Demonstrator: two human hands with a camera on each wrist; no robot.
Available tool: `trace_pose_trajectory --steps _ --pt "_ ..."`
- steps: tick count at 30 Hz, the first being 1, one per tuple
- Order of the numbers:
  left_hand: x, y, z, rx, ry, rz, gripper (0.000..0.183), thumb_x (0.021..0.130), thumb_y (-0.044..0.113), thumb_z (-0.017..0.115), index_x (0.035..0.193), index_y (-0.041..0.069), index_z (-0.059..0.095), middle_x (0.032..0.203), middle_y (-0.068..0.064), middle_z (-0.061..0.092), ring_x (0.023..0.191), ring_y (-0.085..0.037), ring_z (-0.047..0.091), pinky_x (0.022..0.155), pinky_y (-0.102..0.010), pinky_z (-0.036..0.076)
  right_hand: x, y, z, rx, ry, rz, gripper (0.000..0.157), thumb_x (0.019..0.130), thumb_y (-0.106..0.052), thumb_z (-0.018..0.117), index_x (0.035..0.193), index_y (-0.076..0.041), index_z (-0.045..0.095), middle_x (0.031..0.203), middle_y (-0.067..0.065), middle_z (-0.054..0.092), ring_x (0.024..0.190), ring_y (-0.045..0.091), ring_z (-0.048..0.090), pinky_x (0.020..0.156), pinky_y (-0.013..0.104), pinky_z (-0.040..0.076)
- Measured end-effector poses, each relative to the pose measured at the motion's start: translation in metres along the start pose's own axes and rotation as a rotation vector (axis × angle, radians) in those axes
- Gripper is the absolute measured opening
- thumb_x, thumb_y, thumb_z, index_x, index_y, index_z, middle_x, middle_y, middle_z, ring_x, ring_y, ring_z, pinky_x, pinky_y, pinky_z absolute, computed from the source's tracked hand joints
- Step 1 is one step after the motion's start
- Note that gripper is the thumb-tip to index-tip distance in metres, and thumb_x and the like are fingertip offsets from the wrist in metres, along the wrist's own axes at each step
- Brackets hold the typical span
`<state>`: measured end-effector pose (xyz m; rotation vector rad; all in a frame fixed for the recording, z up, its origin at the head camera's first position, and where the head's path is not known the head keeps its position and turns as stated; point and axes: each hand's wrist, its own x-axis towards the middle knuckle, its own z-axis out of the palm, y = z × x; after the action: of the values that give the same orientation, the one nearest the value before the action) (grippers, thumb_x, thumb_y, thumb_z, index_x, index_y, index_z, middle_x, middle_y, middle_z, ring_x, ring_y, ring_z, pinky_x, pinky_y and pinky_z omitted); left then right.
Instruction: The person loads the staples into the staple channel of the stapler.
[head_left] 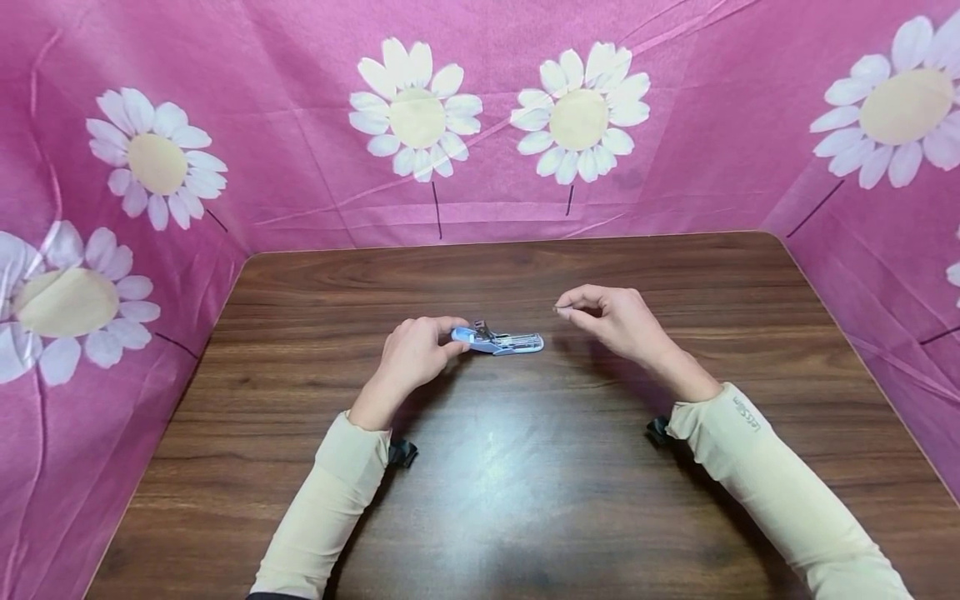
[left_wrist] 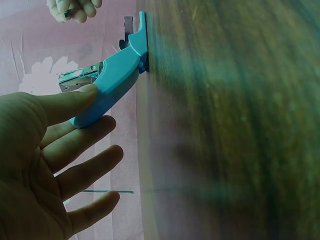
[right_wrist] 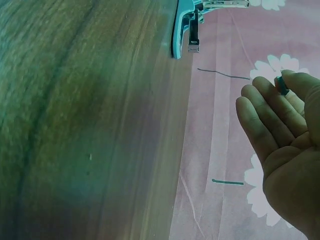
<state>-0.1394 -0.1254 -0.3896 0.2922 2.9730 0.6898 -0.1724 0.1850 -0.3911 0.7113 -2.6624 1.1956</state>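
Note:
A light blue stapler (head_left: 517, 343) lies folded open on the table, its metal magazine showing. My left hand (head_left: 416, 354) grips one end of it between thumb and fingers. In the left wrist view that end of the stapler (left_wrist: 112, 82) is tilted up off the tabletop, with the other fingers spread below. To the right and apart from the stapler, my right hand (head_left: 618, 321) is raised over the table. Between its thumb and index finger it pinches a short dark strip of staples (right_wrist: 282, 86), mostly covered by the fingertips; the other fingers are extended.
The brown wood-grain table (head_left: 487, 500) reaches back to a pink cloth (head_left: 300, 167) printed with white daisies, which hangs along the back and both sides. A black wrist mount (head_left: 403, 453) sits under the left cuff, another (head_left: 658, 431) under the right.

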Motion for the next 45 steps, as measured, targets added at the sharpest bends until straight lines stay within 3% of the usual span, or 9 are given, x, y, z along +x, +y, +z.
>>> trace_pose_trajectory --steps 11,20,27,45 --pt "0.000 -0.001 -0.001 0.007 0.008 0.006 0.025 0.091 0.042 0.075 0.115 0.037 0.074 0.097 0.007 0.075 0.075 -0.021 0.058 0.057 -0.034 0.042 0.004 -0.001 0.008 -0.015 -0.033 0.014 0.008 0.093 -0.019 0.075 0.100 -0.017 0.078 0.093 -0.002 0.079 0.084 0.000 0.067 0.071 0.011 0.047" --pt "0.001 -0.003 0.000 0.003 0.010 0.021 0.025 0.090 0.042 0.075 0.115 0.037 0.075 0.096 0.008 0.074 0.074 -0.021 0.057 0.057 -0.034 0.042 0.005 -0.002 0.017 -0.035 -0.049 -0.001 0.010 0.093 -0.020 0.074 0.101 -0.016 0.078 0.095 -0.002 0.079 0.087 0.010 0.070 0.075 0.036 0.056" --pt "0.001 -0.003 -0.001 0.001 0.011 0.031 0.025 0.090 0.041 0.076 0.115 0.036 0.075 0.094 0.006 0.074 0.071 -0.020 0.054 0.055 -0.033 0.040 0.006 -0.003 0.023 -0.045 -0.078 -0.009 0.009 0.094 -0.024 0.074 0.101 -0.019 0.077 0.095 -0.004 0.079 0.088 0.010 0.071 0.076 0.032 0.055" --pt "0.003 -0.003 0.001 0.003 0.026 0.031 0.026 0.088 0.042 0.077 0.113 0.037 0.075 0.093 0.007 0.074 0.073 -0.021 0.059 0.056 -0.035 0.042 0.006 -0.001 0.033 -0.017 -0.129 0.006 0.012 0.094 -0.026 0.074 0.102 -0.017 0.077 0.096 -0.004 0.079 0.089 0.013 0.073 0.079 0.040 0.056"
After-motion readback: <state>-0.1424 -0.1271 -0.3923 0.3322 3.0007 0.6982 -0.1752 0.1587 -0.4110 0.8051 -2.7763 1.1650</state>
